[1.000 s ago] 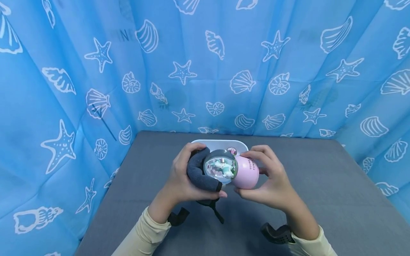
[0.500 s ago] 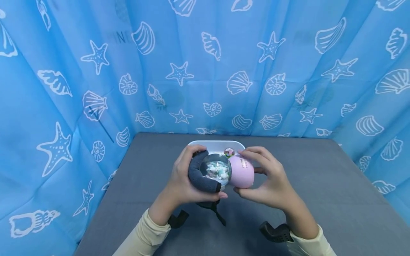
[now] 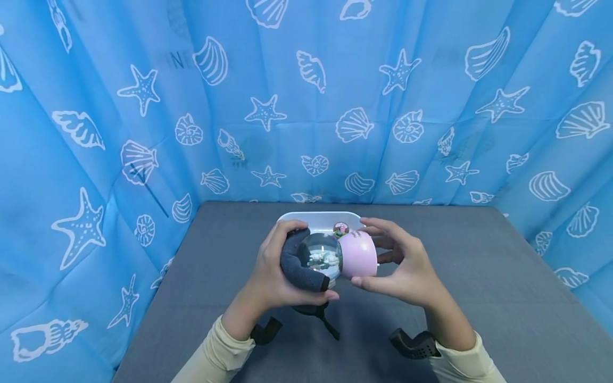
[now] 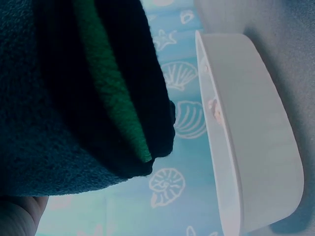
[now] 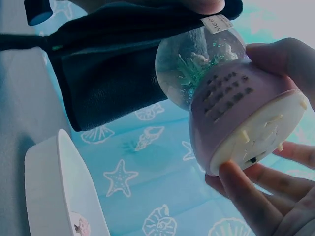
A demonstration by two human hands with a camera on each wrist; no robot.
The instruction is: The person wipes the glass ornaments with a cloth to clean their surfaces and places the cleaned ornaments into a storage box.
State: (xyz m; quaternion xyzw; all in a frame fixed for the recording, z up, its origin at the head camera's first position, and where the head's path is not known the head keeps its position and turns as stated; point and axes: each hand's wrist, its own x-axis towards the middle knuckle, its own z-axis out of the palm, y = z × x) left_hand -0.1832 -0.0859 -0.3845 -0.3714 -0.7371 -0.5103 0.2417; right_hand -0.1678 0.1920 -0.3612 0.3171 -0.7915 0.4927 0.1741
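Observation:
A snow globe [image 3: 358, 254] lies sideways between the hands, its pink printed base to the right and its clear dome, with white and green figures inside, to the left. My left hand [image 3: 274, 268] grips a dark blue-grey fleece piece [image 3: 298, 263] that curves around the dome. That fleece fills the left wrist view, showing a green strip [image 4: 110, 83]. My right hand [image 3: 407, 260] holds the base between thumb and fingertips. In the right wrist view the cream underside [image 5: 261, 135] shows small feet, and a white label [image 5: 216, 23] lies against the dark fabric.
Behind the hands on the grey table [image 3: 239, 234] stands a white tray [image 3: 321, 217] holding a small round pinkish thing [image 3: 341, 229]. A black cord [image 3: 330, 325] hangs below the left hand. A blue shell-patterned curtain [image 3: 311, 133] encloses the table's back and sides.
The globe's base has turned so its print has moved up and away in the head view. My right fingers have shifted along the base. The left hand keeps its grip on the fleece.

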